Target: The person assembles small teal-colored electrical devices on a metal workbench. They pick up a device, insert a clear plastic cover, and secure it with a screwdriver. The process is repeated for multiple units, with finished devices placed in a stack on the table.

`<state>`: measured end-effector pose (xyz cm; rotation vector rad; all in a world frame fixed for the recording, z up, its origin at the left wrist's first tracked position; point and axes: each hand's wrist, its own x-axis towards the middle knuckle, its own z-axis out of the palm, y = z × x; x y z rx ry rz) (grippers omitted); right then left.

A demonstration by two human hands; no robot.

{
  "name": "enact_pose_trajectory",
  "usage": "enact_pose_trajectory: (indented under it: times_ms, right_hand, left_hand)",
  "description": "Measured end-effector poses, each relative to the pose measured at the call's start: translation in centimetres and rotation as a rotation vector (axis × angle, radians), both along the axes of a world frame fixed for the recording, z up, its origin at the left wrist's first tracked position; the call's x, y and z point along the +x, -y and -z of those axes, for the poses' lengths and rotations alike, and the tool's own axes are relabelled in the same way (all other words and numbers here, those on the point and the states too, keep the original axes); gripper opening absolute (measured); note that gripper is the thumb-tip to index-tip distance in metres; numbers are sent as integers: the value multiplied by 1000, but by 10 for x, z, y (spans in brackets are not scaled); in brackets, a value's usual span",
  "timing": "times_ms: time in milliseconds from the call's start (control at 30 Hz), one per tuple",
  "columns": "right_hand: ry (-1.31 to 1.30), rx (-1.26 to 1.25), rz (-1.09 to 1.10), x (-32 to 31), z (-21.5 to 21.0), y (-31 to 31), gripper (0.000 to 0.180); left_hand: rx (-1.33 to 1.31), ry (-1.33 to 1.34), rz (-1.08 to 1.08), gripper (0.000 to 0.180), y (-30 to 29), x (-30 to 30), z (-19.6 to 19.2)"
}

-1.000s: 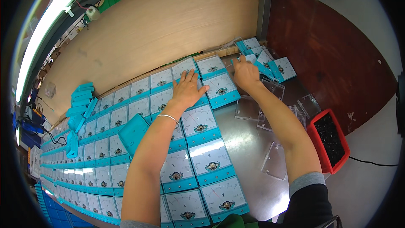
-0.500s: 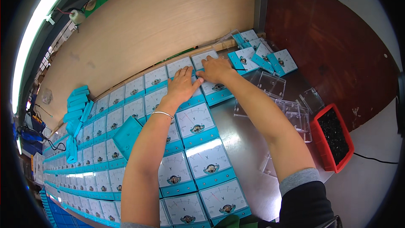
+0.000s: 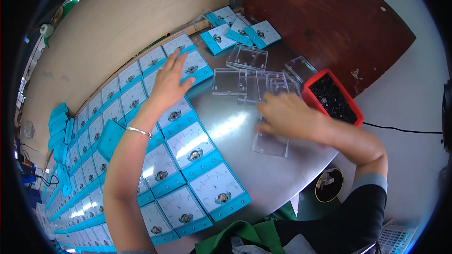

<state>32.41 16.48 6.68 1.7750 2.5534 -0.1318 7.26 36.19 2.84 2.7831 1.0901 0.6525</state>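
Note:
Rows of teal-based panel meters with white dial faces cover the left side of the metal table. Over the back rows my left hand lies with fingers stretched out and thumb apart, its fingertips by a panel meter at the right end of a row. My right hand, smeared by motion, is over the clear plastic covers on the right; whether its fingers grip one is not clear. One clear cover lies partly beneath that hand.
A red bin of small black parts stands at the table's right. Several loose meters lie heaped at the back corner. Teal housings are piled at far left, and one teal housing rests on the meters beside my left forearm.
My right hand has left the back-row meters and swung right and nearer, over the clear covers. My left hand stays by the back meters. The whole view has shifted to the right.

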Motion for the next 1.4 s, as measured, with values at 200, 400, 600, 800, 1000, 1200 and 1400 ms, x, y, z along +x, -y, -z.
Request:
enact_pose_trajectory:
  times_ms: [200,400,600,800,1000,1200,1400]
  right_hand:
    - [-174,180,44,10,54,103,37]
    - [-182,187,129,23,23,72,29]
    - [-61,422,285,73,17,-73,16]
    - [40,416,539,101,52,-207,18]
    - [160,467,474,181,105,-257,31]
    - [52,458,601,177,79,-263,31]
    - [-189,473,314,87,-40,-161,21]
  left_hand:
    - [-235,-172,329,54,117,41,-11]
    - [-352,-410,333,56,165,76,13]
    - [-260,-523,385,61,174,70,13]
    - [-263,-523,370,67,177,59,20]
    - [-348,-401,407,63,181,75,35]
    - [-324,-333,380,59,181,67,38]
    - [-458,478,450,64,196,52,10]
